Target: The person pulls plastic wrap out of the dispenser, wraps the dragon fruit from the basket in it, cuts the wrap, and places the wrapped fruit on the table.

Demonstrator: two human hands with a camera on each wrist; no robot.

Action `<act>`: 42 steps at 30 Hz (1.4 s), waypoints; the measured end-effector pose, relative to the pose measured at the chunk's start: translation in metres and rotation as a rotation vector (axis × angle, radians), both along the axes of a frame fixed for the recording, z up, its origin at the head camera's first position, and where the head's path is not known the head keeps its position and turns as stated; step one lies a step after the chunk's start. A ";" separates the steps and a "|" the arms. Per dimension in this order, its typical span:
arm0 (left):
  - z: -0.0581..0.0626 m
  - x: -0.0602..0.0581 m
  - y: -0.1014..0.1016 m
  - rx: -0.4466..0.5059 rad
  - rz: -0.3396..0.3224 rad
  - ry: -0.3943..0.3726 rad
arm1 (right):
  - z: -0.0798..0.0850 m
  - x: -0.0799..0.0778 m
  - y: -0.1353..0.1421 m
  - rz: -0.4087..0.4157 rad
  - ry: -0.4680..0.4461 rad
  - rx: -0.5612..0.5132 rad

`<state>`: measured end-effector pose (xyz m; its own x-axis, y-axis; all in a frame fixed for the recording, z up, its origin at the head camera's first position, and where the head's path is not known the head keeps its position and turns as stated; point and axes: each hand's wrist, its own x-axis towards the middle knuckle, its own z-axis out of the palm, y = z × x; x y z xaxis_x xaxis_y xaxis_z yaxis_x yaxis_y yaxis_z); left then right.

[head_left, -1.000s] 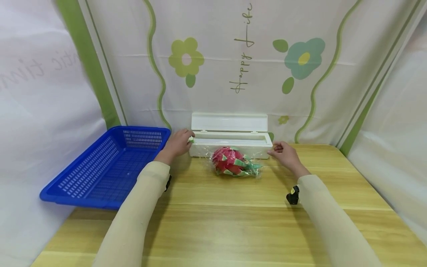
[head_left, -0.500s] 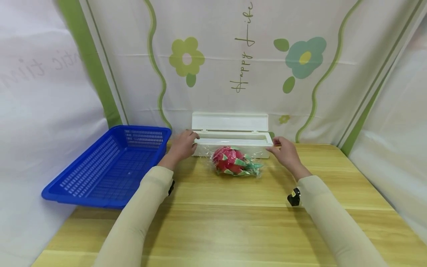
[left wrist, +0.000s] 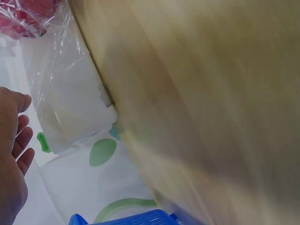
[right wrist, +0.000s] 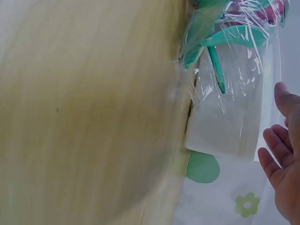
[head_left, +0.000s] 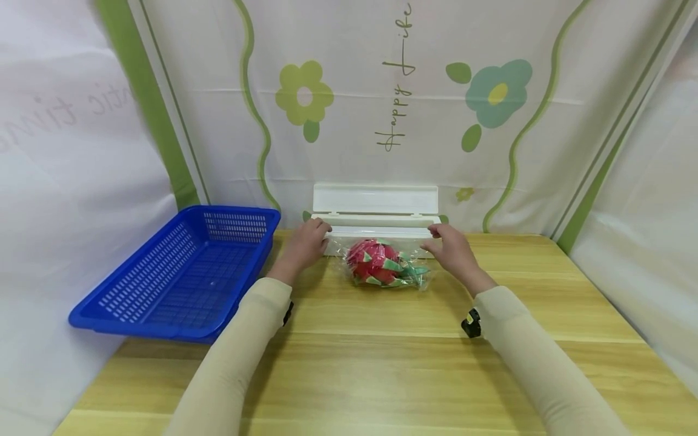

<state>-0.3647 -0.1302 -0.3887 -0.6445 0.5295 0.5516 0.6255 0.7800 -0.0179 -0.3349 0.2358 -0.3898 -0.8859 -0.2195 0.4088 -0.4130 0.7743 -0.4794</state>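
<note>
A white cling film dispenser box (head_left: 376,219) sits at the back of the table, its lid (head_left: 376,198) standing raised and a pale roll (head_left: 376,231) inside. In front of it lies a red and green dragon fruit (head_left: 373,261) wrapped in clear film (right wrist: 234,70). My left hand (head_left: 305,245) is at the box's left end, fingers loosely bent and thumb apart. At the right end is my right hand (head_left: 452,249), its thumb and fingers spread apart. Neither wrist view shows anything between the fingers. A small green piece (left wrist: 43,142) is on the box's end.
A blue plastic basket (head_left: 207,284) with slotted sides stands to the left, close to my left forearm. The wooden table (head_left: 371,375) runs back to a printed white curtain (head_left: 349,139), with white cloth at both sides.
Both hands have moved inward along the box, the left one to the right and the right one to the left. Dragon fruit, box and basket have stayed in place.
</note>
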 end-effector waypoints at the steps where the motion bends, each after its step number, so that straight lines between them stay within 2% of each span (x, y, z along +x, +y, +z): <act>1: -0.001 0.000 0.001 -0.001 -0.002 0.012 | -0.001 0.000 -0.001 0.004 0.007 0.017; 8: -0.006 0.001 0.005 -0.023 0.034 0.063 | -0.003 0.000 -0.011 0.026 0.002 0.087; 16: -0.008 0.001 0.006 -0.005 0.066 0.080 | -0.006 -0.002 -0.017 0.043 0.087 0.173; 22: -0.010 -0.001 0.004 0.014 0.075 0.090 | -0.008 -0.005 -0.018 0.047 0.137 0.188; 30: -0.007 0.001 0.005 0.030 0.072 0.060 | -0.009 -0.005 -0.018 0.042 0.193 0.191; 36: -0.006 0.002 0.004 0.040 0.066 0.072 | -0.010 -0.004 -0.017 0.036 0.197 0.187; 42: -0.007 0.003 0.004 0.045 0.067 0.049 | -0.011 -0.003 -0.016 0.050 0.215 0.175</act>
<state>-0.3620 -0.1266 -0.3953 -0.6498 0.4601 0.6051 0.5708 0.8210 -0.0113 -0.3383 0.2195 -0.4008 -0.7695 -0.3445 0.5378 -0.5303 0.8140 -0.2373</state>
